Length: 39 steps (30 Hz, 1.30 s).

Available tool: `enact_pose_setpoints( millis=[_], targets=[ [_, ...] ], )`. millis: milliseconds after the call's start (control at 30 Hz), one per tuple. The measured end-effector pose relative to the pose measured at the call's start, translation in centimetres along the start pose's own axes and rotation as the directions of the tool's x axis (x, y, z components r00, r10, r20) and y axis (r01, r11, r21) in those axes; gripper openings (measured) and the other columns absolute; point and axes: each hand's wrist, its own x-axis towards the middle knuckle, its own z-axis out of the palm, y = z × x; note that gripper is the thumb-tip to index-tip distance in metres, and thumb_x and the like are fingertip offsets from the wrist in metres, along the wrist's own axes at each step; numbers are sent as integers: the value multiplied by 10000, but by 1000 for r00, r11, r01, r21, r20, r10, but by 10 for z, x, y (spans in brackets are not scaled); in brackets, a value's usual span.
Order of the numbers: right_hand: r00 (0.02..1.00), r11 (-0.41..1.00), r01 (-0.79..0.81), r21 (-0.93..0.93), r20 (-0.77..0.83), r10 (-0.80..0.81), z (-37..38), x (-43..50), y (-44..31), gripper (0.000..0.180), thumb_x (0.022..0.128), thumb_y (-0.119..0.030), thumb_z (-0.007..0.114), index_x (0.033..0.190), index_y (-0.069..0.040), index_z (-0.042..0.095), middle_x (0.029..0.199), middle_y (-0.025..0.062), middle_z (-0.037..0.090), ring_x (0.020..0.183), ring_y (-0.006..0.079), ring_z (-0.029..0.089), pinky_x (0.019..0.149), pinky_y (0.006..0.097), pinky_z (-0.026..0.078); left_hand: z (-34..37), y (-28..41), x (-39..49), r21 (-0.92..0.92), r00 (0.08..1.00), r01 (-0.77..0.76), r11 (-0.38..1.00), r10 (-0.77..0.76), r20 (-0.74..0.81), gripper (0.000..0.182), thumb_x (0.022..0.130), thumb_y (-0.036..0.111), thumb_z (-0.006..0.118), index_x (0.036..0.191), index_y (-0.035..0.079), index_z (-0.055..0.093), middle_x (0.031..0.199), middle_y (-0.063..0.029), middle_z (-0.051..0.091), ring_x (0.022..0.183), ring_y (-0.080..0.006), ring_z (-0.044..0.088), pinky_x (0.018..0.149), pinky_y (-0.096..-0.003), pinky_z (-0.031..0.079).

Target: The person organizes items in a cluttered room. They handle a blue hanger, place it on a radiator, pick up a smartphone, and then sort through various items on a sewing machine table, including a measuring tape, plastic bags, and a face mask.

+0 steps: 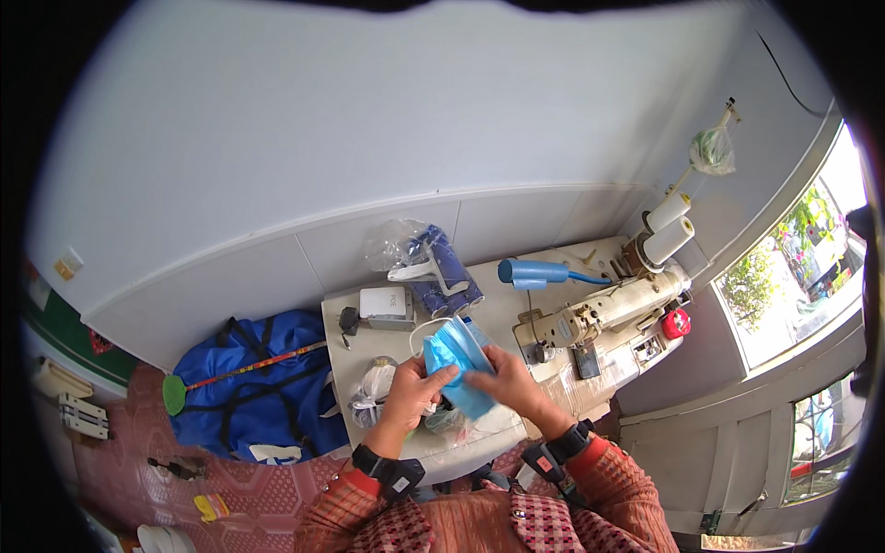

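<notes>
My left hand (413, 388) grips a light blue disposable face mask (453, 359) by its left side, thumb on top. A white ear loop (417, 337) stands out from the mask's upper left edge. My right hand (508, 379) pinches the same mask from the right; its fingers are slightly blurred. Both hands are above the front of a pale sewing table (442, 456). Plastic bags (373, 392) with contents lie on the table by my left hand, partly hidden behind it and the mask.
A sewing machine (601, 311) with thread cones (668, 238) stands at the right. Behind my hands lie a blue packet (449, 266), a white box (382, 303) and a blue cylindrical device (532, 271). A blue bag (256, 387) sits left of the table; a phone (587, 362) lies near the machine.
</notes>
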Motion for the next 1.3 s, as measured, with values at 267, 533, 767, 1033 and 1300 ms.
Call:
enact_pose_setpoints(
  millis=[267, 533, 767, 1033, 1300],
  targets=[
    [964, 543, -230, 808, 267, 12, -16, -4, 13, 207, 992, -141, 553, 1137, -17, 635, 1021, 34, 688, 879, 106, 644, 832, 271, 526, -26, -13, 1, -357, 990, 141, 923, -120, 80, 163, 937, 89, 628, 1088, 85, 567, 724, 35, 520, 540, -71, 462, 488, -245, 372],
    [897, 532, -428, 731, 417, 150, -32, 20, 4, 305, 989, -322, 586, 1042, -36, 676, 951, 5, 684, 807, 79, 627, 752, 228, 520, -13, -18, 12, -653, 959, 272, 707, -143, 245, 211, 973, 301, 596, 935, 94, 586, 679, 3, 554, 495, -90, 463, 482, -252, 363],
    [919, 879, -159, 450, 393, -35, -87, 57, -8, 310, 914, -289, 686, 1055, -13, 681, 974, 57, 683, 876, 123, 625, 779, 283, 505, 46, -31, 68, -649, 973, 200, 734, -227, 42, 148, 961, 266, 617, 1021, 131, 602, 779, 20, 599, 534, -65, 509, 480, -222, 418],
    [977, 956, 181, -233, -69, -202, -238, 168, -32, 230, 792, -179, 728, 903, -6, 623, 705, 49, 614, 657, 98, 540, 569, 317, 474, 80, -86, 181, -147, 995, 90, 985, -82, 64, 264, 932, 259, 662, 1081, 60, 573, 705, 8, 528, 578, -82, 523, 519, -247, 435],
    [901, 669, -26, -743, -308, -306, -377, 286, 62, 153, 731, -53, 611, 877, -9, 608, 883, 221, 657, 864, 406, 627, 733, 456, 496, 76, -212, 302, 77, 940, 321, 944, -308, -145, 177, 899, 187, 680, 931, 16, 651, 798, -97, 674, 624, -169, 640, 517, -298, 501]
  ],
)
